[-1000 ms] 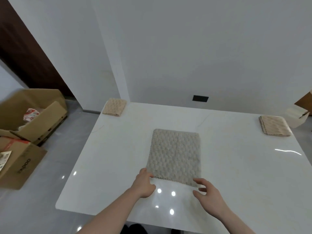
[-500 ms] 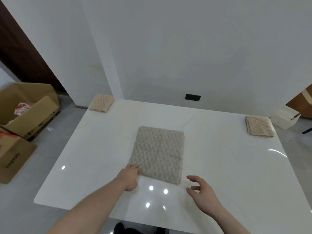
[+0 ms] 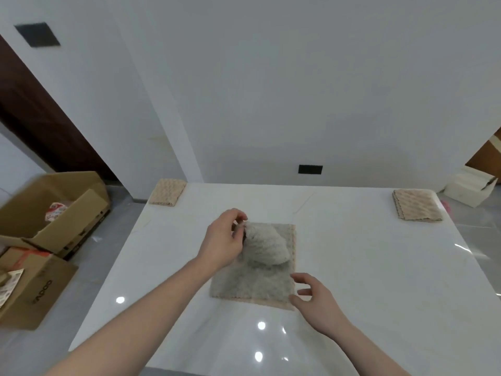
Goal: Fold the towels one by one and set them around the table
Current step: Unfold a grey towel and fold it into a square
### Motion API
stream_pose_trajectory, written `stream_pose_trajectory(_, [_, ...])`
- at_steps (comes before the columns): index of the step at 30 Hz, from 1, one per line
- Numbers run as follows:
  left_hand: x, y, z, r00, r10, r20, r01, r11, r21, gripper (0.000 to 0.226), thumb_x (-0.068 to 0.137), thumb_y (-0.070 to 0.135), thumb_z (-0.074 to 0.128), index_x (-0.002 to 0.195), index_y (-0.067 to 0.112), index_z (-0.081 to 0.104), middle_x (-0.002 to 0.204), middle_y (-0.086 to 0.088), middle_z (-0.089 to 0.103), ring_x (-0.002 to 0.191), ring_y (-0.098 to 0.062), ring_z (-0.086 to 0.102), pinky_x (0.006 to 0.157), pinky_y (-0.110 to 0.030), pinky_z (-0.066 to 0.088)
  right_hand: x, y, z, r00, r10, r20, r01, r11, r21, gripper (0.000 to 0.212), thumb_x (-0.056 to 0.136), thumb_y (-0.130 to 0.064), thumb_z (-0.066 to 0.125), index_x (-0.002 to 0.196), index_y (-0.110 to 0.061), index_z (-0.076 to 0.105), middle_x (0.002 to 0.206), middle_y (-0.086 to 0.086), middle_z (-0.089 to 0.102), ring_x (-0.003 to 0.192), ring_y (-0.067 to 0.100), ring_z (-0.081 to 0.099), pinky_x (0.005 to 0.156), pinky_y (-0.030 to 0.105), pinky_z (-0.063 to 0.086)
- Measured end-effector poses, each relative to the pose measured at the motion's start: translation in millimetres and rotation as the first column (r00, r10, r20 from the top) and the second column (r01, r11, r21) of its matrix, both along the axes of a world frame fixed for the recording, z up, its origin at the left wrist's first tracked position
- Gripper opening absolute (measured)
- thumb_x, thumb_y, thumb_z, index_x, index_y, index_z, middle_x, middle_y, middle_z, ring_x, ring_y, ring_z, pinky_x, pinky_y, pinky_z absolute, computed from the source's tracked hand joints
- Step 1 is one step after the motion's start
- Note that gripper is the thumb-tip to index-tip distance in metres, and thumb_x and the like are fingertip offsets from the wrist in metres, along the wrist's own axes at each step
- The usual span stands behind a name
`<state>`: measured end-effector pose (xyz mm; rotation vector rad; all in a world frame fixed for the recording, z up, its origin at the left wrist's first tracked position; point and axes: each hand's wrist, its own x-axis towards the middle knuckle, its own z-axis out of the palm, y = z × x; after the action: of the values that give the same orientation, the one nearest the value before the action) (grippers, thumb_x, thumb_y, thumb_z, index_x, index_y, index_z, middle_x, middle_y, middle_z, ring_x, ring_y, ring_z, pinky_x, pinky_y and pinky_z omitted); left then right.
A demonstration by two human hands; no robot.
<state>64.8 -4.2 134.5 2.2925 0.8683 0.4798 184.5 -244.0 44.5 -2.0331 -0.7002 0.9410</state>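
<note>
Your left hand [image 3: 221, 240] pinches a corner of the grey towel [image 3: 254, 280] and holds it lifted and curled over the rest, which lies flat in the middle of the white table [image 3: 352, 267]. Your right hand [image 3: 315, 302] hovers at the towel's near right corner, fingers loosely spread, gripping nothing. Two folded towels sit at the far corners: one left [image 3: 166, 195], one right [image 3: 417, 204]
</note>
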Motion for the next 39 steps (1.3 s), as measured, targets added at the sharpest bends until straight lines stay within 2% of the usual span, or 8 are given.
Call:
stream_pose_trajectory(6, [-2.1,-24.6,65.9,0.979,-0.191,-0.066,0.195,0.978,0.069,0.021,0.102,0.015,0.051,0.107,0.027,0.068,0.105,0.015,0.06,0.093,-0.001,0.059,0.086,-0.018,0.047,-24.1,42.4,31.2,0.992,-0.065,-0.105,0.092,0.955,0.28,0.083,0.064,-0.05,0.089,0.135,-0.045,0.048,0.125,-0.025,0.056,0.11,-0.003,0.058,0.09,0.024,0.054])
stream_pose_trajectory(9, [-14.6,-38.4,78.6,0.959,-0.232,-0.162,0.24,0.97,0.031,0.02,0.104,0.019,0.05,0.107,0.026,0.068,0.105,0.016,0.059,0.086,0.003,0.056,0.082,-0.013,0.042,-38.7,53.2,45.5,0.99,-0.07,-0.123,0.109,0.933,0.344,0.07,0.066,-0.047,0.087,0.126,-0.052,0.052,0.121,-0.029,0.059,0.109,-0.006,0.058,0.088,0.02,0.052])
stream_pose_trajectory(15, [-52.6,-43.1,76.9,0.926,-0.29,-0.241,0.259,0.954,-0.15,0.02,0.105,0.028,0.051,0.103,0.034,0.07,0.098,0.021,0.068,0.07,0.007,0.058,0.067,-0.009,0.04,-61.9,40.2,49.5,0.993,-0.115,-0.014,0.114,0.947,0.302,0.01,0.092,-0.03,0.071,0.094,-0.038,0.074,0.098,-0.026,0.072,0.096,-0.002,0.066,0.087,0.033,0.056])
stream_pose_trajectory(17, [-69.3,-42.7,69.9,0.931,-0.288,-0.225,0.243,0.948,-0.207,0.019,0.105,0.031,0.053,0.102,0.035,0.071,0.096,0.019,0.071,0.065,0.003,0.058,0.065,-0.01,0.041,-71.6,30.5,50.7,0.994,-0.113,-0.009,0.111,0.959,0.262,0.008,0.089,-0.034,0.075,0.095,-0.038,0.074,0.096,-0.025,0.073,0.096,-0.006,0.066,0.088,0.029,0.053])
stream_pose_trajectory(23, [-120.7,-49.8,49.8,0.92,-0.349,-0.18,0.271,0.896,-0.352,0.017,0.102,0.033,0.056,0.102,0.037,0.072,0.089,0.016,0.072,0.064,-0.001,0.059,0.063,-0.014,0.045,-135.5,21.0,52.1,0.988,0.143,-0.052,-0.136,0.983,0.121,0.058,0.071,-0.054,0.085,0.123,-0.048,0.06,0.117,-0.03,0.067,0.114,-0.01,0.058,0.098,0.023,0.047])
stream_pose_trajectory(29, [-161.1,-53.4,41.7,0.929,-0.368,-0.044,0.315,0.847,-0.427,0.018,0.102,0.027,0.058,0.1,0.032,0.075,0.084,0.023,0.069,0.073,0.005,0.059,0.071,-0.01,0.044,-191.7,23.9,43.6,0.999,0.01,0.048,-0.016,0.991,0.136,0.024,0.086,-0.02,0.067,0.103,-0.036,0.071,0.1,-0.019,0.075,0.098,0.002,0.067,0.091,0.029,0.052])
stream_pose_trajectory(34, [-186.1,-49.9,23.3,0.968,-0.252,0.016,0.229,0.849,-0.476,0.016,0.102,0.033,0.059,0.097,0.035,0.074,0.082,0.017,0.069,0.068,0.005,0.058,0.066,-0.015,0.041,-205.1,7.2,37.5,0.998,-0.032,0.054,0.025,0.992,0.121,0.013,0.094,-0.018,0.057,0.09,-0.018,0.07,0.084,0.001,0.071,0.079,0.011,0.063,0.081,0.048,0.053])
stream_pose_trajectory(39, [-187.6,-42.8,10.8,0.992,-0.125,0.029,0.123,0.857,-0.501,0.013,0.099,0.037,0.062,0.095,0.035,0.074,0.092,0.015,0.072,0.076,0.006,0.063,0.071,-0.019,0.044,-187.5,-1.8,35.6,0.998,-0.009,0.057,0.003,0.995,0.104,0.023,0.102,-0.018,0.054,0.082,-0.022,0.065,0.076,-0.004,0.067,0.073,0.014,0.059,0.074,0.035,0.05])
